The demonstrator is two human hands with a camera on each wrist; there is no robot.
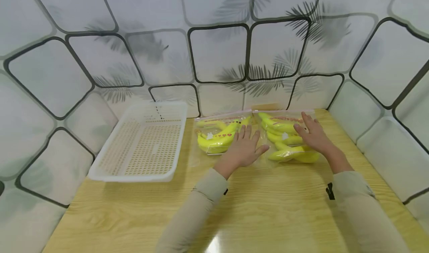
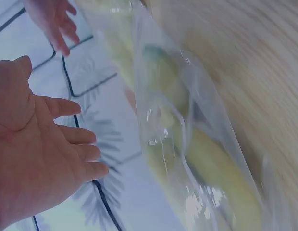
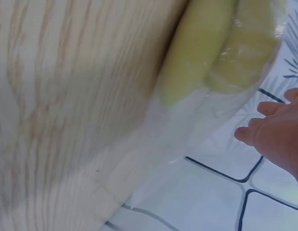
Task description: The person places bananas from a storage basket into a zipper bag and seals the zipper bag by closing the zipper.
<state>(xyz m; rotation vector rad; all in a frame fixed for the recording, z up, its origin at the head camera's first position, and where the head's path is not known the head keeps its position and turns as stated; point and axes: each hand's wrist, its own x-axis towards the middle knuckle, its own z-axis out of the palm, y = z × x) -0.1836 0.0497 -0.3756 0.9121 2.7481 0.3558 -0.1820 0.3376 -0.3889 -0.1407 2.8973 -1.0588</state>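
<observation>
Two clear zip bags lie side by side at the back of the wooden table (image 1: 234, 208). The left bag (image 1: 219, 135) holds yellow bananas, and my left hand (image 1: 245, 145) lies flat over its right edge with fingers straight. The right bag (image 1: 288, 141) also holds yellow bananas, and my right hand (image 1: 313, 133) lies flat on top of it, fingers spread. In the left wrist view my left hand (image 2: 43, 159) shows an open palm beside the bag (image 2: 197, 144). In the right wrist view my right hand (image 3: 279, 134) hovers open by the bag of bananas (image 3: 221, 43).
A white perforated plastic basket (image 1: 142, 145) sits at the table's left, with nothing inside. White panels with black frames (image 1: 218, 51) wall in the table at the back and both sides. Bare wood stretches along the front.
</observation>
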